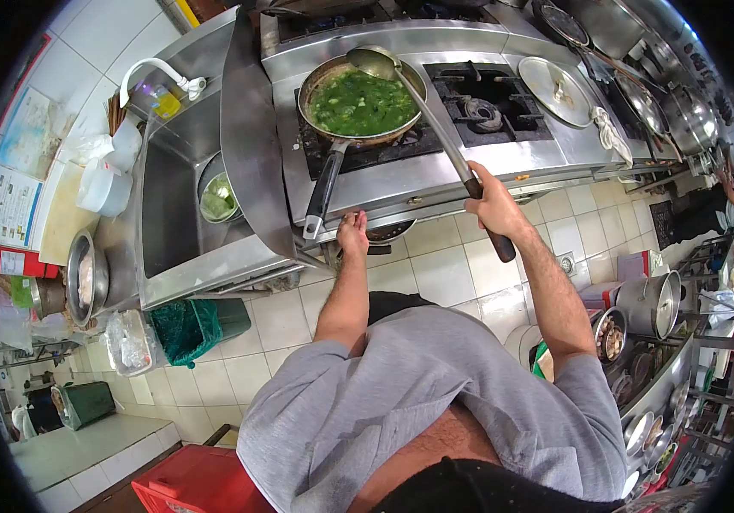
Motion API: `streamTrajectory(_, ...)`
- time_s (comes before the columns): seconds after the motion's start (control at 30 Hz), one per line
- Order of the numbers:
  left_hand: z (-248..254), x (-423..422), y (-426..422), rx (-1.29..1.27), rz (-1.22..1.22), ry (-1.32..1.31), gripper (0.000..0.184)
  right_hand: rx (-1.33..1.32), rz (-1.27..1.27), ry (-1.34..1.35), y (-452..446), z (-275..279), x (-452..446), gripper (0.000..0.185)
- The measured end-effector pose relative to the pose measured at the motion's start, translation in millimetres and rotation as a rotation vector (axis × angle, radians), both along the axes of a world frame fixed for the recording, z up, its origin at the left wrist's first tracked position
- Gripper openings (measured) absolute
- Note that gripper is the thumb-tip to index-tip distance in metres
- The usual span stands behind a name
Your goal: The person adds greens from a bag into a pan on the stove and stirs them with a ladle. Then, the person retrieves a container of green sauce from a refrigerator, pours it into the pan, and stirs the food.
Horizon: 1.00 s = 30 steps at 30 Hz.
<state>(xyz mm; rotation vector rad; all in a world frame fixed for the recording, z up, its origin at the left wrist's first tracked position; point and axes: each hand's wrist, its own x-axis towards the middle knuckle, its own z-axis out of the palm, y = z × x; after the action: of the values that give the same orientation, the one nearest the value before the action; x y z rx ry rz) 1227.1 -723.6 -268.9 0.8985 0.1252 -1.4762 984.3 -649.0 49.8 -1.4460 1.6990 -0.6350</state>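
A frying pan (326, 175) with a long black handle sits on the left burner, filled with bright green chopped leaves in liquid (363, 104). My right hand (495, 203) is closed around the dark grip of a long steel ladle (441, 132). The ladle's bowl rests over the pan's far rim. My left hand (352, 232) is at the stove's front edge, just right of the pan handle's end and apart from it. Its fingers are curled in against the front panel; what they hold, if anything, is hidden.
Right of the pan is a bare burner (481, 111), then a round lid (555, 91) and a white cloth (611, 137). A steel splash panel (251, 128) separates the stove from a sink (180, 205) holding a bowl (217, 192). A person (731, 205) stands far right.
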Motion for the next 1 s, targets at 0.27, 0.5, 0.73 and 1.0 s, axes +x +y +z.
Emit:
streamTrajectory(0.27,-5.6,-4.1,-5.1,0.007,0.035,-0.108,0.009,-0.022,0.006,0.048,2.4,-0.2,-13.1,0.067)
streamTrajectory(0.5,-4.9,-8.4,-4.6,0.014,0.080,-0.175,0.014,-0.085,0.000,0.094,2.6,-7.5,-18.9,0.064)
streamTrajectory(0.73,-7.0,-11.3,-3.8,-0.020,0.110,-0.252,0.019,-0.032,-0.008,0.063,4.0,-0.9,-17.3,0.064)
streamTrajectory(1.0,-17.4,-14.4,-8.2,-0.004,0.144,-0.377,0.024,-0.027,0.008,0.034,5.0,-1.3,-19.7,0.067)
